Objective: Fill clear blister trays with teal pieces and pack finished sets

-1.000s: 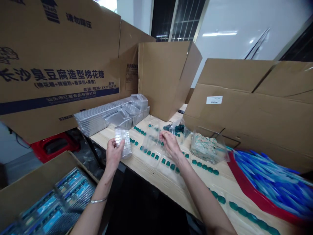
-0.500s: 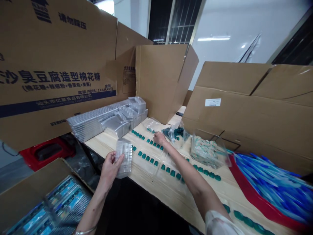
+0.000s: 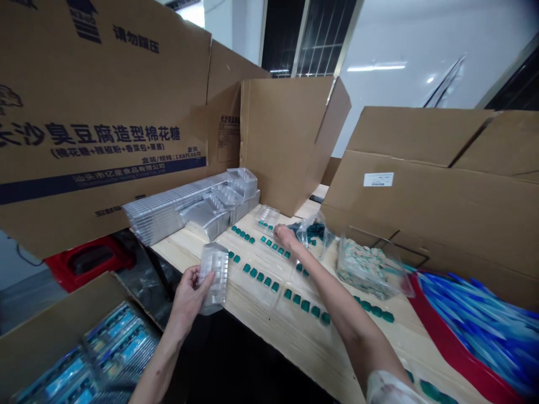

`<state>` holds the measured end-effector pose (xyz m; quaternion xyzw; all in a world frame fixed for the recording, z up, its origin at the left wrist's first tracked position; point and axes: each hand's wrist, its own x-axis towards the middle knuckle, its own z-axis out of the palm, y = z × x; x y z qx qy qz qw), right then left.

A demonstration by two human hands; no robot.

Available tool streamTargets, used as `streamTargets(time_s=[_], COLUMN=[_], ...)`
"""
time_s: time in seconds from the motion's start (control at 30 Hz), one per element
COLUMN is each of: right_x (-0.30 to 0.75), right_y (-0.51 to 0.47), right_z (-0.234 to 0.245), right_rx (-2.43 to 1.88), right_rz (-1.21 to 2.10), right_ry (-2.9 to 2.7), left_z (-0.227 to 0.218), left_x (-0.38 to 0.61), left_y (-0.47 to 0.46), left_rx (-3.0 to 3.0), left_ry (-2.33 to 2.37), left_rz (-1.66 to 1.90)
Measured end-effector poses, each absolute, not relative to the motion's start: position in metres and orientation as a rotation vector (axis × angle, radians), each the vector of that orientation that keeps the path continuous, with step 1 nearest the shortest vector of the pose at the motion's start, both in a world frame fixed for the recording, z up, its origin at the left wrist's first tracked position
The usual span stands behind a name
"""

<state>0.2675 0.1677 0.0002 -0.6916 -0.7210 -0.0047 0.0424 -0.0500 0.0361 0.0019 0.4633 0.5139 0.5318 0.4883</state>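
Note:
My left hand [image 3: 189, 294] grips a clear plastic blister tray [image 3: 217, 269] over the front-left edge of the table, thumb across its face. My right hand [image 3: 286, 237] reaches to the far side, fingers closed; whatever they hold is hidden. Beside it lie a clear tray with green pieces [image 3: 266, 224] and an open plastic bag of dark green pieces [image 3: 314, 231]. Closer to me, several clear trays lie flat in rows, each with a line of green pieces [image 3: 261, 277].
Stacked clear trays [image 3: 168, 210] stand at the back left before large cardboard boxes [image 3: 101, 95]. To the right are a clear tub of pale pieces [image 3: 370, 266] and a red basin [image 3: 446, 336] of blue strips. A carton of packed trays [image 3: 113, 348] sits low at left.
The view has shifted slightly, so most things appear farther right. My right hand has moved slightly toward the bag. My left hand still holds the tray.

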Motion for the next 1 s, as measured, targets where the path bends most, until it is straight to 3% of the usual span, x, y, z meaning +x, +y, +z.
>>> streamTargets(time_s=[0.4, 1.0], right_x=[0.274, 0.278], right_y=[0.153, 0.159], right_z=[-0.033, -0.042], right_rx=[-1.99, -1.938], right_rz=[0.107, -0.032], right_ry=[-2.185, -2.206], left_z=[0.005, -0.003], left_x=[-0.032, -0.043], left_y=[0.027, 0.029], left_rx=[1.164, 1.16], left_ry=[1.194, 1.236], left_rz=[1.268, 1.273])
